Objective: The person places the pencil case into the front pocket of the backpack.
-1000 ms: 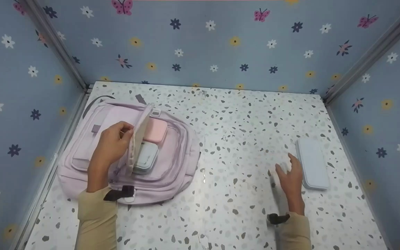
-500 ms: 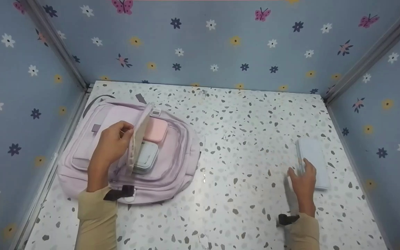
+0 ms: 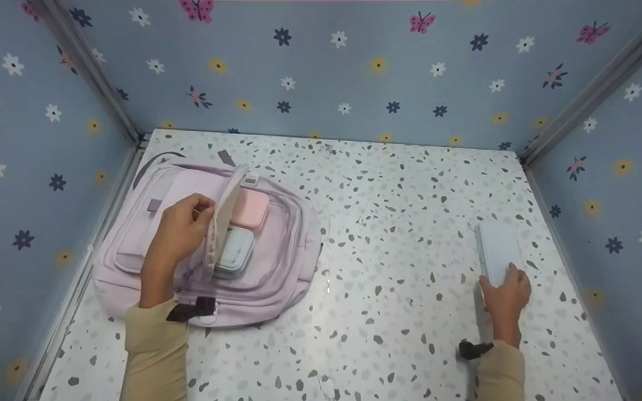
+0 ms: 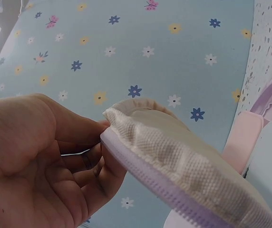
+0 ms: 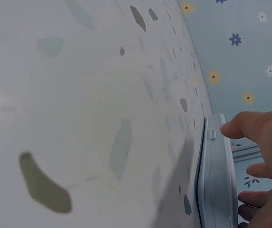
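A pale pink backpack [image 3: 276, 239] lies on the left of the speckled tabletop, its front flap [image 3: 223, 223] raised. My left hand [image 3: 181, 234] pinches the flap's zippered edge between thumb and fingers; the left wrist view shows the cream lining [image 4: 174, 156] and lilac zipper teeth [image 4: 174, 197]. Inside the bag lie a small pink case [image 3: 251, 209] and a light blue case [image 3: 237, 249], partly covered by the flap. On the right, my right hand [image 3: 507, 298] is over the near end of a long pale blue case [image 3: 498, 250], thumb at its left edge, fingers spread.
Blue walls [image 3: 321, 67] with flowers and butterflies enclose the tabletop [image 3: 387, 223] at the back and both sides. The pale blue case lies near the right wall. A dark strap [image 3: 156, 164] loops from the backpack's far left corner.
My right hand has moved right, from beside the pale blue case to over its near end. My left hand keeps holding the flap in the same place.
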Demonstrator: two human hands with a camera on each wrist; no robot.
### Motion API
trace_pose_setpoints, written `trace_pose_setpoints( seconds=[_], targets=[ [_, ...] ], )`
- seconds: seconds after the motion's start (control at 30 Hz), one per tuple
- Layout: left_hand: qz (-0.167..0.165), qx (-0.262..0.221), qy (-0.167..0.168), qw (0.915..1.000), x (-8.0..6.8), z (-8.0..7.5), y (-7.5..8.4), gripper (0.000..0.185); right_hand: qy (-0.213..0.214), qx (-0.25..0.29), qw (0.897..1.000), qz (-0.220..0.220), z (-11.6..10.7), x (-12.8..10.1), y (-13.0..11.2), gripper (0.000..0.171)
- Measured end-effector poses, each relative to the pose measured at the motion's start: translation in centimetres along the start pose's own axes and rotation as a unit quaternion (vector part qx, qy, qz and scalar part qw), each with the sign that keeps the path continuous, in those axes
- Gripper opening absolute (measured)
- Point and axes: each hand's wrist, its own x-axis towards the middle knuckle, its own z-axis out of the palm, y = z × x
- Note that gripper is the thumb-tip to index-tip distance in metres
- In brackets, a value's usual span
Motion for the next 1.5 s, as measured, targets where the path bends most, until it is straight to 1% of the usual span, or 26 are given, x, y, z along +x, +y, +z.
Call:
trace_pose_setpoints(
  seconds=[0.2,0.3,0.53,0.77,0.97,1.1,1.27,1.37,1.5],
  targets=[
    [0.001,0.003,0.008,1.0000,0.1,0.1,-0.1,0.024,-0.007,-0.019,0.999,0.042,-0.4,0.4,0.7,0.080],
    [0.005,0.003,0.012,0.9999,0.2,0.2,-0.1,0.023,-0.018,-0.024,0.997,0.069,-0.5,0.4,0.9,0.084],
    [0.004,0.003,0.012,0.9999,0.2,0.2,-0.1,0.023,-0.040,-0.023,0.995,0.092,-0.6,0.2,1.0,0.089],
    [0.003,0.000,0.017,0.9999,0.2,0.2,-0.1,0.022,-0.051,-0.022,0.994,0.093,-0.9,0.0,0.8,0.089],
    [0.004,0.003,0.012,0.9999,0.1,0.1,0.0,0.023,-0.048,-0.029,0.995,0.087,-0.9,0.0,1.0,0.089],
    [0.004,0.002,0.013,0.9999,0.1,0.2,0.0,0.023,-0.052,-0.038,0.993,0.096,-0.8,0.1,1.1,0.089],
    [-0.003,0.001,0.010,0.9999,0.2,0.3,0.1,0.023,-0.052,-0.025,0.992,0.111,-1.0,0.0,1.1,0.088],
    [-0.003,0.003,0.010,0.9999,0.2,0.3,0.1,0.022,-0.044,-0.025,0.993,0.106,-1.2,0.0,1.1,0.088],
    [-0.002,0.005,0.010,0.9999,0.2,0.3,0.1,0.023,-0.023,-0.028,0.996,0.082,-1.4,-0.1,1.1,0.086]
  ],
)
